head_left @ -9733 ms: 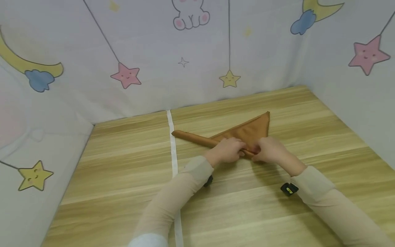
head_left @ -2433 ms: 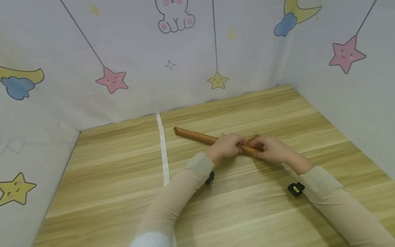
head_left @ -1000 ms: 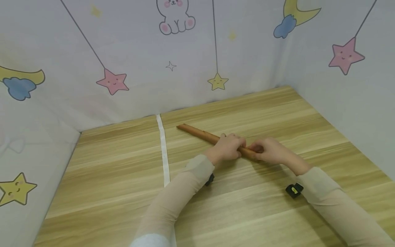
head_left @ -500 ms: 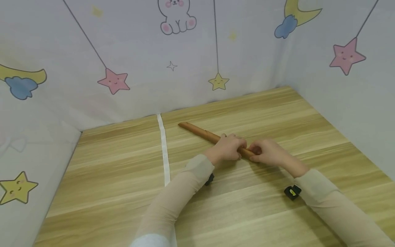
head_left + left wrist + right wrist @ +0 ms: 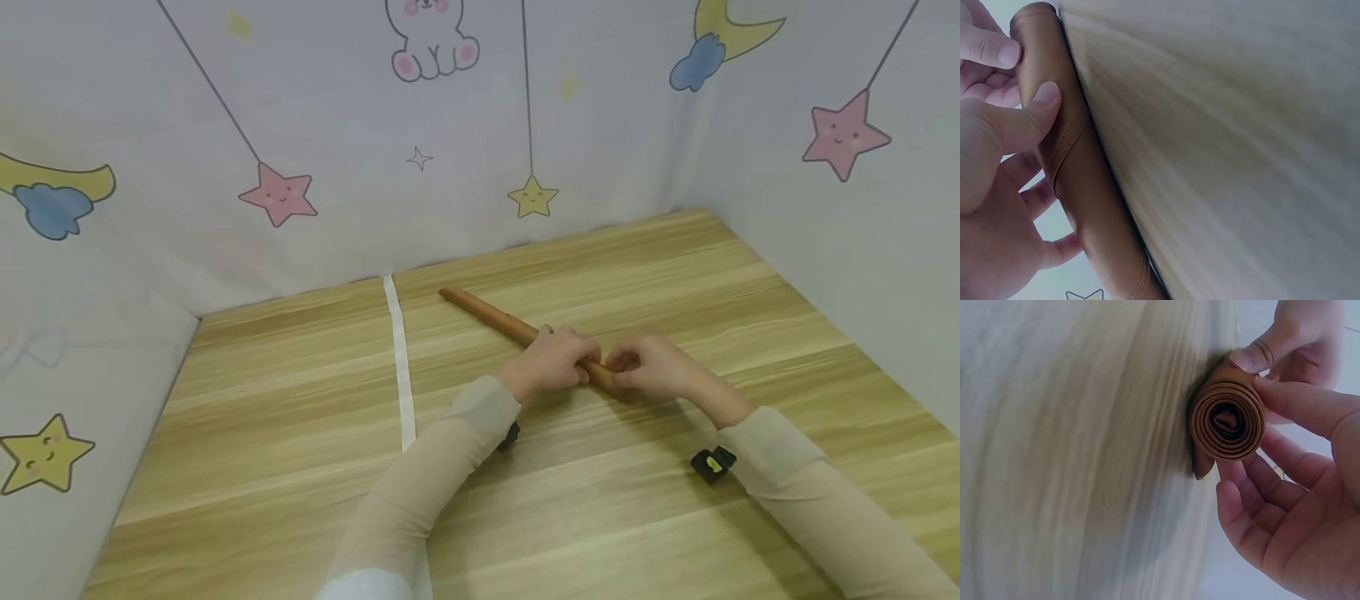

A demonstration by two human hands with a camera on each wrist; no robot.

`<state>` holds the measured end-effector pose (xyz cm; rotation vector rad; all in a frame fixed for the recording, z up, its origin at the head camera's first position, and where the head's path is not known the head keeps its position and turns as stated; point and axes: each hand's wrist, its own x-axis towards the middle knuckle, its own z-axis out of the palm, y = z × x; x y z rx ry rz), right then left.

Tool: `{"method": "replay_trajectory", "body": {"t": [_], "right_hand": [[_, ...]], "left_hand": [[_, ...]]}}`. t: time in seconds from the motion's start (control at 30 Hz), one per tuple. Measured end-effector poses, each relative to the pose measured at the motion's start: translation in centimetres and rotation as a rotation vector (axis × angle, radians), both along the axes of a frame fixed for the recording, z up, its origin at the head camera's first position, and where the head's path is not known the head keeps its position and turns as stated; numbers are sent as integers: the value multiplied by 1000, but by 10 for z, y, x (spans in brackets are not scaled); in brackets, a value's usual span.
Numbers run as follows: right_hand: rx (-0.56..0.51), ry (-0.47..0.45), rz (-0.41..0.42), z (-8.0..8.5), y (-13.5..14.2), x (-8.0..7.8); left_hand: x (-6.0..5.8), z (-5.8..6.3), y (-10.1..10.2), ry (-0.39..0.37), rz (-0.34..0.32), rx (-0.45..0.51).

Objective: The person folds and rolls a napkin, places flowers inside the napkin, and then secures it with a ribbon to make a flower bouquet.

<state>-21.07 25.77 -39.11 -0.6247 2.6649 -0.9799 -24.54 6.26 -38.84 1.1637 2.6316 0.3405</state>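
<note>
A brown cloth (image 5: 487, 314), rolled into a tight tube, lies slantwise on the wooden table. My left hand (image 5: 553, 358) grips it a little past the middle. In the left wrist view the left thumb presses on top of the roll (image 5: 1094, 200), beside a slanting stitched edge, with fingers behind it. At the near end my right hand (image 5: 652, 367) holds the roll between thumb and fingers. The right wrist view shows that end's spiral layers (image 5: 1227, 450), a small pointed flap at the table, and the right hand (image 5: 1297, 512) curved around one side.
A white tape strip (image 5: 401, 367) crosses the wooden table (image 5: 285, 417) to the left of the roll. Fabric walls (image 5: 337, 100) printed with stars, moons and a bear stand behind and at both sides. Black wrist cameras (image 5: 712, 464) hang under the cuffs.
Earlier a wide triangle of cloth lay flat beyond the roll; it is now wound in. Over the last second the roll's far end has swung slightly away and right. Both hands stay nearly in place.
</note>
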Motion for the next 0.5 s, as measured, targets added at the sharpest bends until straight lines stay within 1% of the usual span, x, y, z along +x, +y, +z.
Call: {"method": "replay_trajectory", "body": {"t": [0.3, 0.5], "right_hand": [[19, 3, 17, 5, -6, 3], [1, -36, 8, 2, -2, 0]], "left_hand": [[2, 3, 1, -47, 1, -24], [6, 5, 2, -29, -13, -35]]}}
